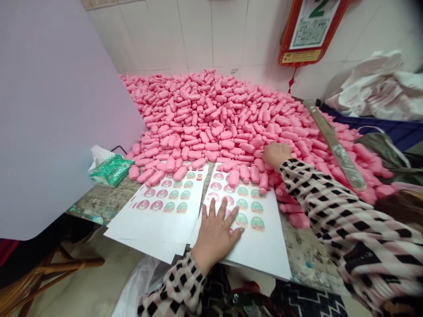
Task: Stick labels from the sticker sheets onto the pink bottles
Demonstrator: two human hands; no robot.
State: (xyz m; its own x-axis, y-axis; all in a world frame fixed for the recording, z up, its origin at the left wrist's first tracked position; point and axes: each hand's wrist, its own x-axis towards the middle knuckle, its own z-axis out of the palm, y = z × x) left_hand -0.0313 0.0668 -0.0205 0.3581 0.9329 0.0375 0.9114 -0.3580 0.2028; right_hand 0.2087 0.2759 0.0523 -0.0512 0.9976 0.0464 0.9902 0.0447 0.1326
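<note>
My left hand (pixel 216 233) lies flat, fingers spread, on the right-hand sticker sheet (pixel 264 259), which carries rows of pink and green round-topped stickers. My right hand (pixel 276 155) is at the front of a big heap of small pink plastic bottles (pixel 205 119). Its fingers are curled, and a small dark tip shows by them; what they hold is mostly hidden. Several pink bottles (pixel 244 173) rest on the top edge of the right sheet, just left of my right hand. To the left lies another stack of sticker sheets (pixel 148 226), partly under bottles.
A green tissue pack (pixel 112 169) sits at the left, beside a large pale panel (pixel 66 110). A flat, tape-wrapped bar (pixel 337 145) lies across the bottles at right. Behind it stands a blue crate (pixel 390 125) with white bags (pixel 376 88). A red calendar (pixel 312 31) hangs on the wall.
</note>
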